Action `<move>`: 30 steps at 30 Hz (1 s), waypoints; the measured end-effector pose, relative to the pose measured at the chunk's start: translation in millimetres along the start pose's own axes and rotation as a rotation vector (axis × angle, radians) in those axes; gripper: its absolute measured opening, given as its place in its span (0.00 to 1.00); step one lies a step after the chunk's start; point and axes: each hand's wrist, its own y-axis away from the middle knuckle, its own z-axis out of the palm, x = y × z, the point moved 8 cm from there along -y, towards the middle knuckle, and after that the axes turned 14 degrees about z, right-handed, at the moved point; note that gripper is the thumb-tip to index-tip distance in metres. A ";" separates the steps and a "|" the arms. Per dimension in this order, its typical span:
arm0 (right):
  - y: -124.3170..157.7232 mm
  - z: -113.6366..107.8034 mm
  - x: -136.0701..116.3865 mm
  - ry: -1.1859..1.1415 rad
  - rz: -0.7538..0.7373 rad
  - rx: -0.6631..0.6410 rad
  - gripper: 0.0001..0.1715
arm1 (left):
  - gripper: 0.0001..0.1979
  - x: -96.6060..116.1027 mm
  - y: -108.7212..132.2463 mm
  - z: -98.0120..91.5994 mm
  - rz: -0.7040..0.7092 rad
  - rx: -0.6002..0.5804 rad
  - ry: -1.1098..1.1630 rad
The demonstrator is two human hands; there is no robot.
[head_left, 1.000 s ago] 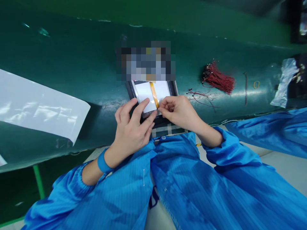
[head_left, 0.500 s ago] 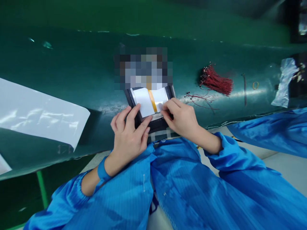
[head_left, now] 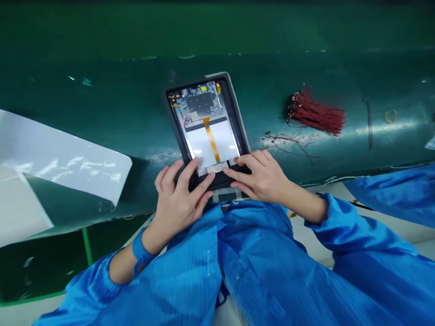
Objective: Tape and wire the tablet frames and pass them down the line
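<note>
An opened tablet (head_left: 222, 136) lies in a black padded holder (head_left: 237, 108), its circuit board (head_left: 200, 106) at the far end. Down the middle of its pale battery area runs an orange ribbon cable (head_left: 212, 145). My left hand (head_left: 180, 197) rests with spread fingers at the near left corner, fingertips on the tablet's edge. My right hand (head_left: 263, 176) lies at the near right corner, fingers stretched and apart, index fingertip by the whitish strip (head_left: 216, 168) along the near end. Neither hand appears to grasp anything.
Right of the holder lie a bundle of red wires (head_left: 316, 113), several loose red wires (head_left: 288, 140), a thin dark tie (head_left: 369, 124) and a yellow rubber band (head_left: 390, 116). White sheets (head_left: 68, 154) cover the left of the green table (head_left: 136, 104). A blue sleeve (head_left: 401, 190) shows at right.
My right hand has shifted toward me to the tablet's near edge, and its pinched fingers have stretched out. My left hand stays about where it was. The view has shifted slightly.
</note>
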 end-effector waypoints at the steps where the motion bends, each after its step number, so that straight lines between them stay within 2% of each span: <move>1: 2.1 0.5 0.4 0.010 -0.027 -0.002 0.24 | 0.22 -3.6 -1.4 -4.1 0.017 -0.017 -0.001; 3: 6.5 2.9 -1.5 0.029 -0.105 0.015 0.21 | 0.17 -21.8 -9.2 -16.6 0.008 -0.009 0.004; 4: 8.4 4.2 -3.6 0.035 -0.148 0.042 0.18 | 0.14 -37.6 -15.8 -23.8 -0.035 0.007 -0.002; 7: 11.5 6.2 -9.9 0.008 -0.224 0.159 0.10 | 0.09 -99.9 -43.1 -37.8 -0.270 0.011 -0.064; 10: 11.1 8.1 -12.7 -0.047 -0.225 0.218 0.11 | 0.10 -150.4 -76.0 -32.3 -0.422 -0.071 -0.097; 12: 10.8 8.6 -12.8 -0.063 -0.218 0.233 0.13 | 0.11 -168.3 -95.8 -25.1 -0.447 -0.117 -0.142; 15: 10.9 7.7 -11.9 -0.078 -0.220 0.248 0.14 | 0.10 -177.8 -115.8 -15.0 -0.452 -0.208 -0.261; 20: 9.7 8.2 -11.3 -0.137 -0.232 0.249 0.13 | 0.10 -181.4 -129.8 -6.8 -0.522 -0.373 -0.367; 25: 8.4 10.3 -10.8 -0.166 -0.237 0.247 0.14 | 0.13 -177.8 -149.2 -0.8 -0.538 -0.477 -0.401; 30: 7.3 9.8 -9.0 -0.169 -0.219 0.262 0.17 | 0.14 -166.0 -169.5 9.8 -0.581 -0.668 -0.455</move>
